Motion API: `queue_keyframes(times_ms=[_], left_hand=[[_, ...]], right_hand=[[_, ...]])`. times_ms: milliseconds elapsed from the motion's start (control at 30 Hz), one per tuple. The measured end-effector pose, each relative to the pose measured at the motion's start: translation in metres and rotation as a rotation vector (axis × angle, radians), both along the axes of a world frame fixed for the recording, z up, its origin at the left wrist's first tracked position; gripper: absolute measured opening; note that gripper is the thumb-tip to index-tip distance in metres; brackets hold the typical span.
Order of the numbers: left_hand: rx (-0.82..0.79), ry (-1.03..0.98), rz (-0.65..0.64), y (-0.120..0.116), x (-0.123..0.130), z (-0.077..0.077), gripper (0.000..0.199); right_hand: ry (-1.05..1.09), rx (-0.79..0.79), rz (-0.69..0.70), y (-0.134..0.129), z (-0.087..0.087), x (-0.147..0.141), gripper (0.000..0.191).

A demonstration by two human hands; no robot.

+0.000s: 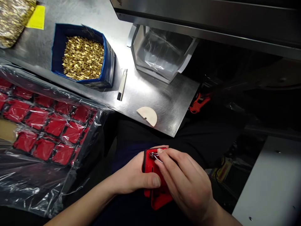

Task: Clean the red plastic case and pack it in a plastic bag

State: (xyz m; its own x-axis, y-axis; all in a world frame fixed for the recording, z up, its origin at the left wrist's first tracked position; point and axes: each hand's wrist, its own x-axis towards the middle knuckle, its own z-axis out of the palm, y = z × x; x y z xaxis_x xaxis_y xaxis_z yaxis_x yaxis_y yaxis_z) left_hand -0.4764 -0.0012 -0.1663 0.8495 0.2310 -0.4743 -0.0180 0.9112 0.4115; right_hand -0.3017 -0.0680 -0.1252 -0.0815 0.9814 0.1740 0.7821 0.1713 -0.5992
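Observation:
Low in the view, over my lap, is a red plastic part with a black edge. My left hand is wrapped round its left side, the thumb lying across the red face. From the right, my right hand pinches a thin bent metal wire piece between thumb and fingers. The wire's far end meets a small dark metal fitting near the part's top. My right fingers hide some of the part's right side.
On the metal table are a blue bin of brass pieces, a white-handled tool, a pale half-disc and a grey bin. Plastic-lined box of red parts stands left; orange-handled tool lies right of the table.

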Motion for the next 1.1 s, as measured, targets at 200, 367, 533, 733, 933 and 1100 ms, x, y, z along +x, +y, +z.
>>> queue_keyframes(times_ms=[200, 367, 533, 733, 933, 1100], left_hand=[[0.060, 0.034, -0.021, 0.000, 0.000, 0.001, 0.087], [0.114, 0.022, -0.029, 0.003, 0.003, 0.002, 0.083], [0.169, -0.003, -0.067, 0.003, 0.005, -0.003, 0.073], [0.093, 0.045, -0.032, -0.005, -0.003, -0.009, 0.088], [0.092, 0.067, 0.002, -0.005, -0.005, -0.004, 0.101], [0.373, 0.205, -0.020, -0.001, -0.002, 0.008, 0.077]], right_hand=[[-0.035, -0.056, 0.039, -0.002, 0.001, 0.000, 0.032], [-0.060, -0.059, 0.058, 0.000, 0.002, 0.002, 0.031], [0.009, -0.087, 0.055, 0.003, 0.002, 0.004, 0.029], [0.229, -0.170, -0.334, 0.022, -0.024, 0.031, 0.017], [0.127, -0.186, -0.402, 0.077, -0.113, 0.049, 0.015], [-0.051, -0.269, -0.368, 0.108, -0.138, 0.047, 0.029]])
